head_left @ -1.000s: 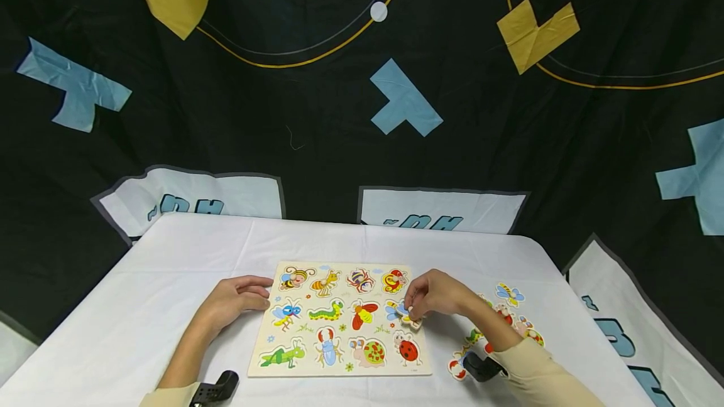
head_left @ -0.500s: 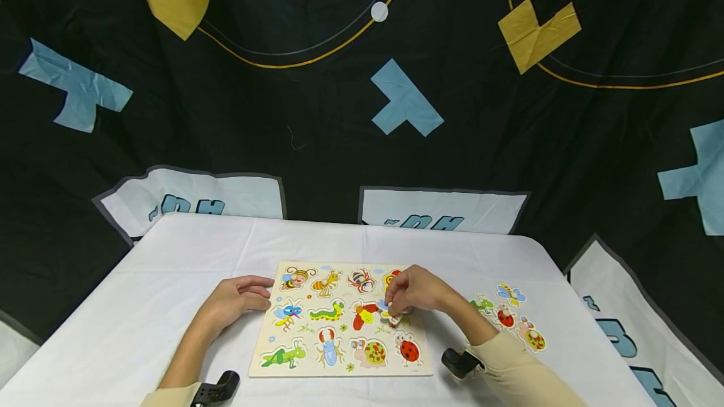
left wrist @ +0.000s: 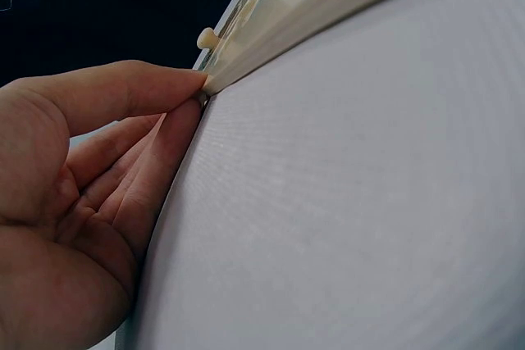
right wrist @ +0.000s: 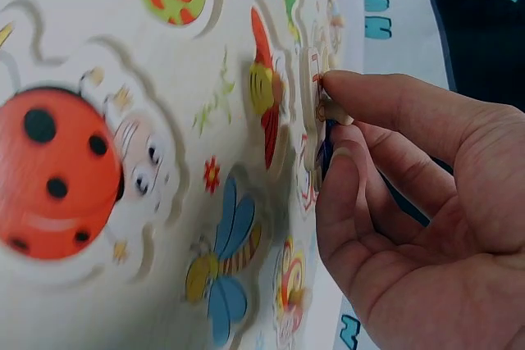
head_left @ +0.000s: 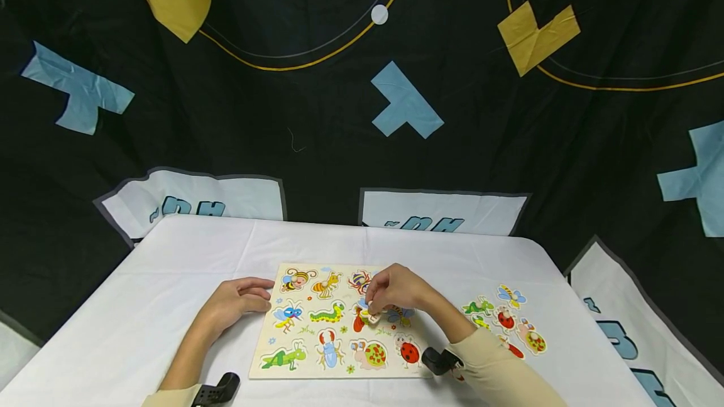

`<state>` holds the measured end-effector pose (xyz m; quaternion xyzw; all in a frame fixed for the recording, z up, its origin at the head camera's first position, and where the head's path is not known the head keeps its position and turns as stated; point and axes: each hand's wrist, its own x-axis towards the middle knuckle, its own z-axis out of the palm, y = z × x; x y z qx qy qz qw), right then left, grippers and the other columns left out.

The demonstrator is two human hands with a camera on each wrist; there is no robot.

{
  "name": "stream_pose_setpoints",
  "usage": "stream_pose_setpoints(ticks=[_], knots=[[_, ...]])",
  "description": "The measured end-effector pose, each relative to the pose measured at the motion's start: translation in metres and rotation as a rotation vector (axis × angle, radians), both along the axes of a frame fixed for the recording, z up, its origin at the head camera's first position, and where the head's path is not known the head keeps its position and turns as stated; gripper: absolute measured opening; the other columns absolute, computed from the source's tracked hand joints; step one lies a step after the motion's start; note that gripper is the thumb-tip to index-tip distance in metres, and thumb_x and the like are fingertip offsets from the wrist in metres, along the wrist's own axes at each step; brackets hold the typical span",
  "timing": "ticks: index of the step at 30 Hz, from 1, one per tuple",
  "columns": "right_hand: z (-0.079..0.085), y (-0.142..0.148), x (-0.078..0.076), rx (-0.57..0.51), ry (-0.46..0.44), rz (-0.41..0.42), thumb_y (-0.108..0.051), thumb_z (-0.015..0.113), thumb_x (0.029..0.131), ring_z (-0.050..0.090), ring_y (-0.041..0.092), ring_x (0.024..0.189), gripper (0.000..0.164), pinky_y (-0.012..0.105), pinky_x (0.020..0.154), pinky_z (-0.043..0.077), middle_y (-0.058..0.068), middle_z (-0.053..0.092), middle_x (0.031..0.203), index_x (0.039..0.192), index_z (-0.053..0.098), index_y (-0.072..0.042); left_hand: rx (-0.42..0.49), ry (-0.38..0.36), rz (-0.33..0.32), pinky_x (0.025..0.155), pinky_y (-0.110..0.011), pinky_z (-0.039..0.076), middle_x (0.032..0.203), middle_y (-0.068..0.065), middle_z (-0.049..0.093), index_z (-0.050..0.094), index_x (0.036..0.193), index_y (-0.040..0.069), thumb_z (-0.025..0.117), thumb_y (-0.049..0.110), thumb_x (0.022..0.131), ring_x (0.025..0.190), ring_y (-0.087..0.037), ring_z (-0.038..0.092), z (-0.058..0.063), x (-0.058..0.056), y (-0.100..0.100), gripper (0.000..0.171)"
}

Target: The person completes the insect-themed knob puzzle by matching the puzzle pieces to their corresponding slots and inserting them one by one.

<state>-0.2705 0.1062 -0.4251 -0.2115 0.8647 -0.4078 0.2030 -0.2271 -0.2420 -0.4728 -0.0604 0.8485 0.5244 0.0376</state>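
Note:
A wooden insect peg puzzle board (head_left: pixel 311 369) lies on the table. My left hand (head_left: pixel 234 300) rests at its left edge; in the left wrist view the thumb and a fingertip (left wrist: pixel 190 81) touch the board's side. Over the board's right half, my right hand (head_left: pixel 398 287) pinches a puzzle piece (right wrist: pixel 312 112) by its small knob. The piece stands nearly edge-on in the right wrist view, so its picture is mostly hidden. It is close over the board, between the spider (head_left: pixel 359 281) and the red-winged insect (right wrist: pixel 264 88). The blue-winged bee recess (right wrist: pixel 223 264) shows bare below.
Several loose insect pieces lie right of the board, among them a blue-winged bee (head_left: pixel 511 296), a ladybird (head_left: pixel 505 318) and a snail (head_left: pixel 532 336). My right sleeve (head_left: pixel 498 366) partly covers others. A black patterned cloth (head_left: pixel 317 124) hangs behind the white table (head_left: pixel 186 256).
My right hand has moved left across the board with the pinched piece, from the blue-winged bee spot toward the red-winged insect. More loose pieces show beside the arm. The left hand stays put.

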Motion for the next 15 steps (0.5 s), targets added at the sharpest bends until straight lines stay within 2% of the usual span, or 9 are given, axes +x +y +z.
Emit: stream_pose_setpoints(ticks=[9, 15], knots=[[-0.001, -0.024, -0.001, 0.01, 0.015, 0.001, -0.014, 0.082, 0.069, 0.054, 0.015, 0.058, 0.011, 0.029, 0.055, 0.043, -0.001, 0.066, 0.063, 0.076, 0.073, -0.014, -0.026, 0.001, 0.005, 0.084, -0.032, 0.042, 0.092, -0.001, 0.07, 0.066, 0.119, 0.01, 0.081, 0.017, 0.068, 0.085, -0.013, 0.063, 0.0, 0.0, 0.0, 0.054], [-0.001, -0.041, 0.001, 0.017, 0.011, -0.004, -0.014, 0.083, 0.069, 0.051, 0.014, 0.055, 0.012, 0.028, 0.049, 0.042, -0.002, 0.061, 0.059, 0.076, 0.073, -0.013, -0.018, 0.002, 0.001, 0.085, -0.031, 0.041, 0.092, -0.001, 0.07, 0.066, 0.119, 0.011, 0.08, 0.017, 0.068, 0.086, -0.013, 0.063, 0.001, 0.0, 0.0, 0.053]])
